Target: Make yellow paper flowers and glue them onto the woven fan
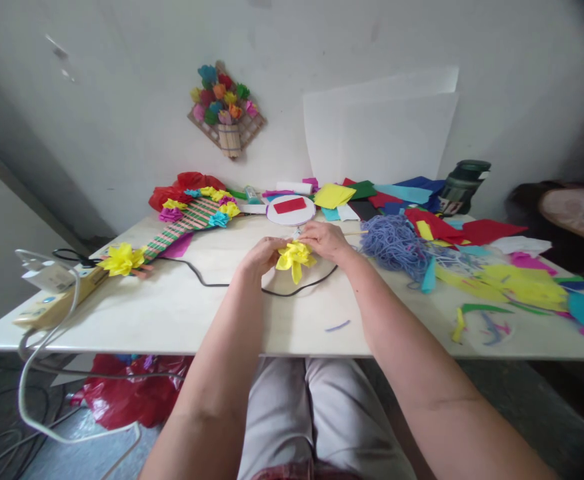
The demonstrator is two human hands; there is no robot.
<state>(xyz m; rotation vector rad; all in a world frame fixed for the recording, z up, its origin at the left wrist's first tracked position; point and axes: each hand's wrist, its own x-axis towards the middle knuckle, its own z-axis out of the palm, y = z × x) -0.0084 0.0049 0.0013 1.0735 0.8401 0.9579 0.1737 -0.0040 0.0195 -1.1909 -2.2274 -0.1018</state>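
Note:
A yellow paper flower (295, 259) is held just above the white table (182, 313), between both hands. My left hand (261, 255) pinches its left side. My right hand (326, 240) grips its right and top side with curled fingers. A black cable (222, 283) runs across the table under the flower. A small purple scrap (338, 326) lies near the front edge below my hands.
A woven stick craft with paper flowers (187, 223) and a loose yellow flower (121, 259) lie at left. A white disc with a red rectangle (291, 209) sits behind. Blue yarn (395, 245) and coloured paper scraps (512, 283) cover the right. A power strip (55, 300) sits far left.

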